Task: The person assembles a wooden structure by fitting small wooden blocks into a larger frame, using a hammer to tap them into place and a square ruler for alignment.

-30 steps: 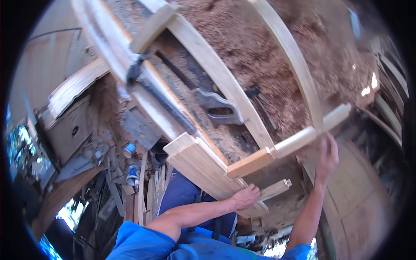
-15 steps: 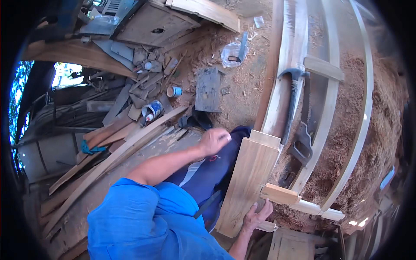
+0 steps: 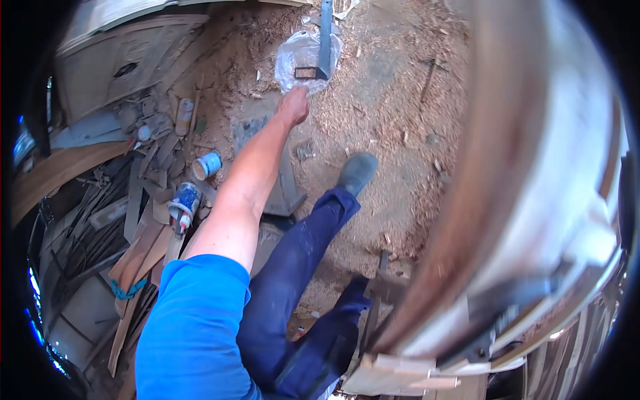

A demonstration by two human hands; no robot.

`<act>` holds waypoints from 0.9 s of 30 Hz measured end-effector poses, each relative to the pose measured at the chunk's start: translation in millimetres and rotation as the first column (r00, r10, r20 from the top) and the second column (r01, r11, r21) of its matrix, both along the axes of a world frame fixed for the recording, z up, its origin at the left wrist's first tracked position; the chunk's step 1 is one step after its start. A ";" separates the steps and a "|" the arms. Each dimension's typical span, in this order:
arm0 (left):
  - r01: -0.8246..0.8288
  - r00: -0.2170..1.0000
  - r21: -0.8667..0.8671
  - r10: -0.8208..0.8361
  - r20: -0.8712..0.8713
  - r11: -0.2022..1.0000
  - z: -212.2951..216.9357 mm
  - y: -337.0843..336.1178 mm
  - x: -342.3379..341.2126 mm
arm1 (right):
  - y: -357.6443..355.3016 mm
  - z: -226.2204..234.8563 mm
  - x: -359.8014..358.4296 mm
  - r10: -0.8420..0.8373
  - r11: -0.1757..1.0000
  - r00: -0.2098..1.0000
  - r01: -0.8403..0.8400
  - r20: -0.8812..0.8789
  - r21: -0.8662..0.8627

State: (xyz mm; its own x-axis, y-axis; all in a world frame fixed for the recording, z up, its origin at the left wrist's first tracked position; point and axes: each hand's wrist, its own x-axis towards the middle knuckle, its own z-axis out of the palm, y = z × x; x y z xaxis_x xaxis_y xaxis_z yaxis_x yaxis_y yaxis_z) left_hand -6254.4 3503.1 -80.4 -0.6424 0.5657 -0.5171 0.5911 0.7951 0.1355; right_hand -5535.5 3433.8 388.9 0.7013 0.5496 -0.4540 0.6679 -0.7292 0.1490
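My left hand [image 3: 293, 105] reaches far forward over the floor, its arm stretched out. It is at the near edge of a crumpled clear plastic bag [image 3: 285, 61]. On the bag lies a dark L-shaped square [image 3: 325, 43] with a long straight blade and a small rectangular frame at its near end. I cannot make out whether my fingers touch the bag or the square; the back of the hand hides most of them. My right hand is out of view. At the lower right, a light wooden block [image 3: 380, 380] is partly visible.
Wood shavings cover the ground [image 3: 393, 87]. A blurred long timber [image 3: 467, 220] looms along the right. My shoe [image 3: 358, 173] stands ahead of my leg. On the left are a blue paint can [image 3: 185, 200], a smaller can [image 3: 207, 165], scrap boards [image 3: 140, 257] and a grey board [image 3: 285, 187].
My left hand has gone from above my lap out to the plastic bag. The view has swung leftward and forward, and my right hand has left it.
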 end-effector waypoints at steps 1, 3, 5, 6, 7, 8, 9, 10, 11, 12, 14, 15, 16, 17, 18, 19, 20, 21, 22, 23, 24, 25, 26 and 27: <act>0.024 1.000 0.022 -0.023 -0.020 0.999 -15.9 5.2 -25.7 | 5.2 -9.9 -4.6 0.004 0.998 1.000 -0.003 0.011 -0.060; 0.044 0.999 -0.044 -0.045 -0.021 0.998 -48.8 28.8 -53.7 | 14.0 -23.7 -12.9 -0.001 0.987 0.999 0.008 0.044 -0.163; 0.059 0.998 -0.084 -0.061 -0.027 0.995 -77.3 36.7 -70.1 | 23.9 -35.4 -19.3 0.009 0.971 0.998 0.007 0.064 -0.237; 0.087 0.994 -0.116 -0.094 -0.056 0.989 -90.4 36.7 -73.2 | 29.2 -41.6 -19.6 0.021 0.965 0.997 -0.002 0.071 -0.261; 0.125 0.986 -0.170 -0.142 -0.088 0.977 -98.9 34.0 -77.7 | 36.1 -48.2 -19.9 0.021 0.955 0.997 0.002 0.072 -0.298; 0.160 0.966 -0.133 -0.182 -0.183 0.978 -107.5 35.2 -73.1 | 39.1 -51.4 -19.3 0.014 0.944 0.997 0.012 0.076 -0.329; 0.193 0.958 -0.171 -0.223 -0.178 0.966 -112.5 36.6 -72.2 | 40.4 -50.6 -18.3 0.005 0.934 0.997 0.024 0.080 -0.357; 0.234 0.950 -0.193 -0.267 -0.165 0.953 -112.3 47.6 -63.9 | 40.3 -50.2 -18.4 -0.006 0.925 0.995 0.041 0.095 -0.377; 0.260 0.945 -0.211 -0.293 -0.146 0.942 -110.1 53.4 -67.2 | 39.8 -49.8 -17.0 -0.022 0.918 0.995 0.058 0.094 -0.393; 0.290 0.938 -0.226 -0.323 -0.127 0.930 -107.6 55.7 -72.2 | 37.4 -51.7 -15.3 -0.038 0.911 0.995 0.072 0.092 -0.407; 0.328 0.925 -0.207 -0.358 -0.128 0.922 -102.0 52.2 -72.6 | 28.9 -40.8 -5.7 -0.080 0.893 0.992 0.114 0.095 -0.435; 0.312 0.936 -0.168 -0.333 -0.115 0.935 -95.6 37.5 -86.6 | 21.7 -36.9 2.2 -0.110 0.883 0.991 0.135 0.083 -0.449; 0.300 0.945 -0.139 -0.313 -0.089 0.944 -87.5 23.5 -94.6 | 15.1 -30.6 11.5 -0.124 0.863 0.990 0.140 0.064 -0.486; 0.343 0.936 -0.196 -0.351 -0.005 0.919 -78.2 32.4 -71.1 | 7.0 -17.1 20.0 -0.131 0.849 0.989 0.149 0.072 -0.507; 0.388 0.920 -0.236 -0.391 0.038 0.891 -65.2 60.8 -56.8 | -13.0 1.9 20.6 -0.178 0.851 0.980 0.201 0.094 -0.485; 0.331 0.941 -0.145 -0.337 -0.016 0.932 -47.5 69.0 -58.8 | -35.2 8.2 30.1 -0.217 0.846 0.973 0.229 0.082 -0.482; 0.284 0.957 -0.060 -0.286 -0.035 0.957 -29.6 59.8 -51.8 | -54.6 14.3 43.0 -0.242 0.835 0.969 0.238 0.059 -0.497; 0.215 0.977 -0.013 -0.215 0.000 0.977 -6.2 56.8 -34.3 | -75.1 25.4 54.4 -0.262 0.824 0.964 0.250 0.049 -0.508; 0.139 0.990 0.043 -0.140 0.026 0.989 18.4 58.7 -20.1 | -99.9 33.7 67.9 -0.285 0.822 0.958 0.262 0.033 -0.506; 0.106 0.994 -0.009 -0.106 0.031 0.994 47.0 55.6 -1.5 | -126.5 46.5 80.8 -0.307 0.813 0.952 0.276 0.025 -0.512; 0.082 0.996 -0.062 -0.080 0.033 0.995 79.2 51.8 17.5 | -157.6 59.9 95.9 -0.320 0.810 0.947 0.278 0.008 -0.516; -0.038 0.999 0.026 0.037 0.028 0.999 115.5 36.1 41.0 | -185.1 71.6 117.7 -0.305 0.811 0.952 0.248 -0.020 -0.529; -0.070 0.997 0.170 0.073 -0.013 0.983 136.6 9.5 61.4 | -211.7 78.6 141.6 -0.263 0.827 0.963 0.191 -0.063 -0.529; -0.039 0.992 0.240 0.067 -0.109 0.970 169.6 -1.6 82.5 | -240.2 74.4 155.5 -0.224 0.860 0.967 0.137 -0.124 -0.492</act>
